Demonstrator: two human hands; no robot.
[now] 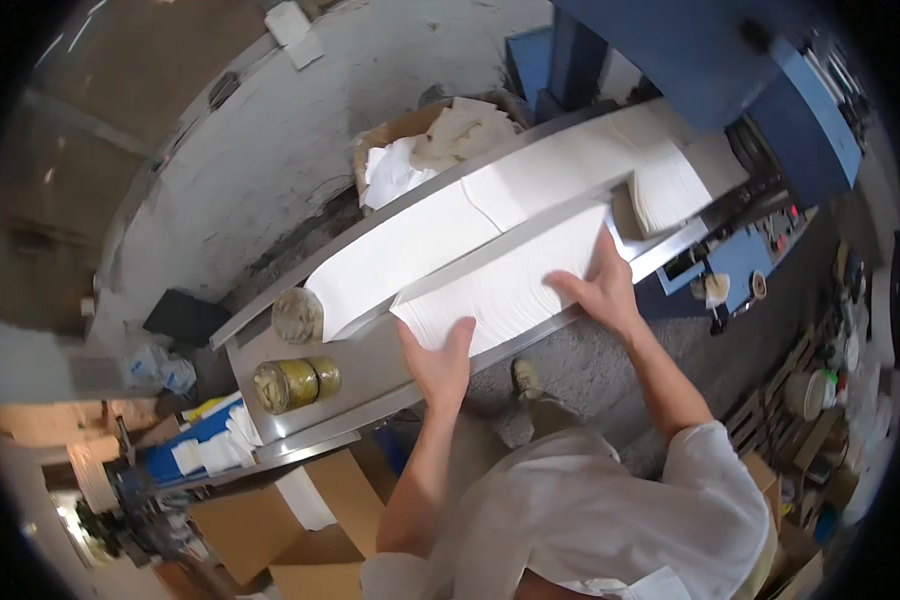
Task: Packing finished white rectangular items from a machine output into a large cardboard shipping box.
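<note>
My left hand [436, 365] is wrapped round the near-left end of a long stack of white folded paper sheets [515, 275], thumb on top. Further right along the same stack, my right hand [605, 288] grips its other end, with the thumb across the upper edges. The stack lies slightly aslant at the near side of a metal trough [253, 345]. Behind it runs a longer row of white folded paper [400, 250], with a round, taped cylinder [298, 315] against its left end. Right of my right hand stands a shorter stack of paper [668, 190].
Yellowish taped cylinders [295, 384] lie at the trough's left end. A blue machine [670, 60] stands at the right end. Behind the trough is a carton of scrap paper [400, 128]. An open cardboard box [235, 525] sits at lower left; pallets and clutter [780, 380] are at right.
</note>
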